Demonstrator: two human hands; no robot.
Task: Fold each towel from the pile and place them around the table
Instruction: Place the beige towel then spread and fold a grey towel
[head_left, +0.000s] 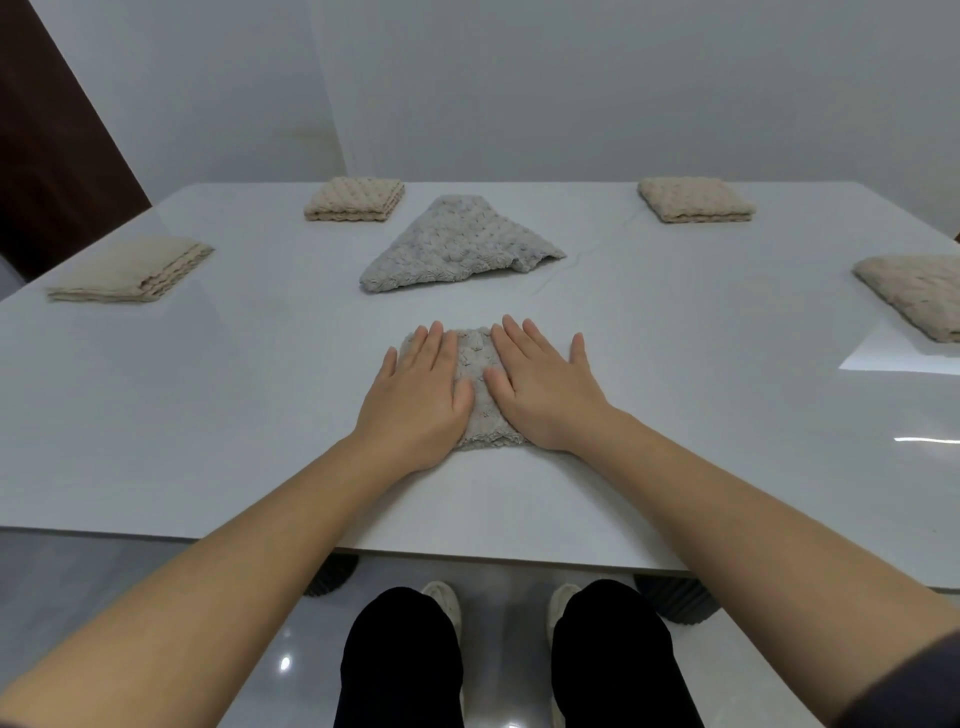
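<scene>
A folded grey-beige towel lies near the front edge of the white table. My left hand and my right hand both press flat on it, fingers straight, covering its two sides. Behind it, at the table's middle, an unfolded grey towel lies loosely spread. Folded beige towels sit around the table: one at the left edge, one at the far left, one at the far right and one at the right edge.
The table's front edge runs just above my legs and shoes. A grey wall stands behind the table and a dark door is at the far left. Dark ribbed table legs show below the tabletop.
</scene>
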